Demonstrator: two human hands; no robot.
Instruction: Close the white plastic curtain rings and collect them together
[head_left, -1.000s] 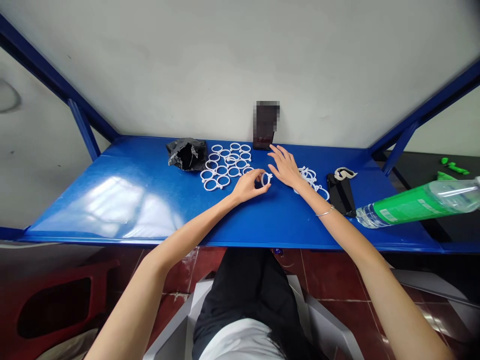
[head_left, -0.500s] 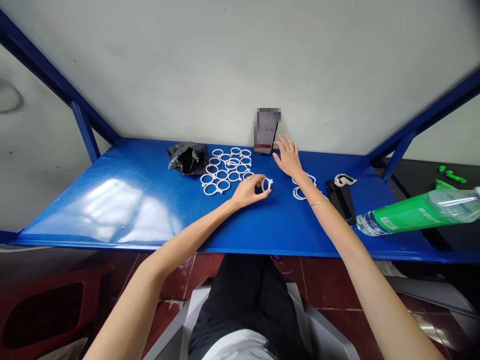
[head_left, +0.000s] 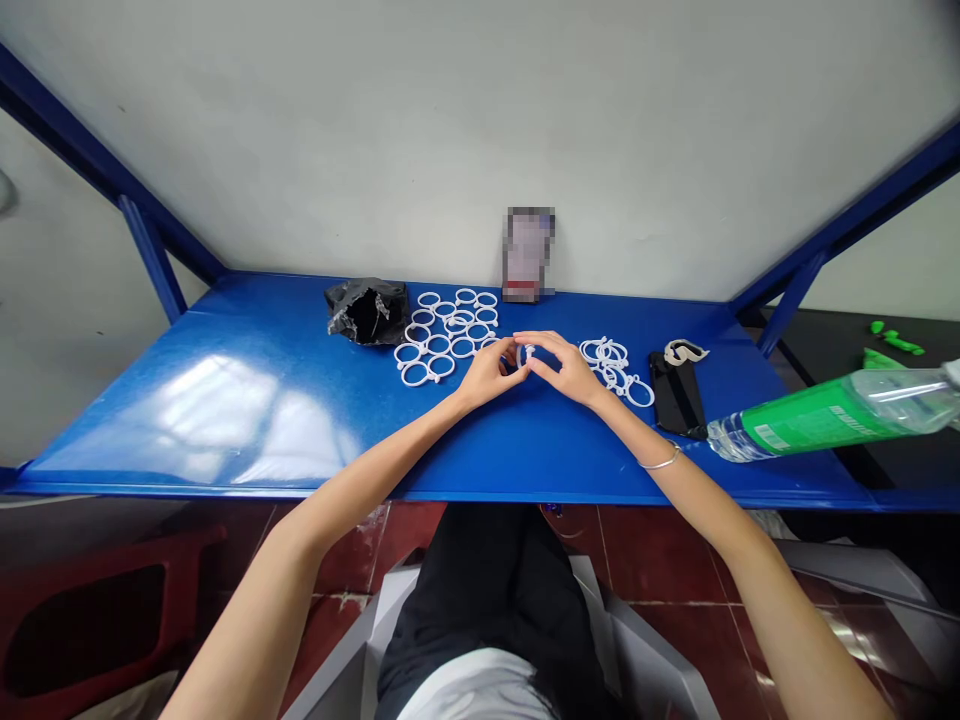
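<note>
A white plastic curtain ring point(head_left: 520, 356) with a small knob stands upright between my hands, just above the table. My left hand point(head_left: 486, 376) grips it from the left, thumb and fingers curled around. From the right, my right hand point(head_left: 568, 372) has its thumb and fingertips closed on the ring near the knob. The fingers partly cover the ring. Beyond my left hand, many similar white rings point(head_left: 434, 377) are spread on the blue table point(head_left: 517, 455). Another small heap of white rings point(head_left: 613, 378) lies beside my right hand, some overlapping.
A crumpled black plastic bag point(head_left: 346, 312) sits open at the back left. One phone point(head_left: 524, 255) leans against the wall. To the right lie a dark phone-like object point(head_left: 677, 402), a white strap-like item point(head_left: 684, 351) and a green-labelled bottle point(head_left: 817, 412).
My right hand has come down and left from beside the phone to the ring in my left hand, closing on it. More of the right heap of rings now shows.
</note>
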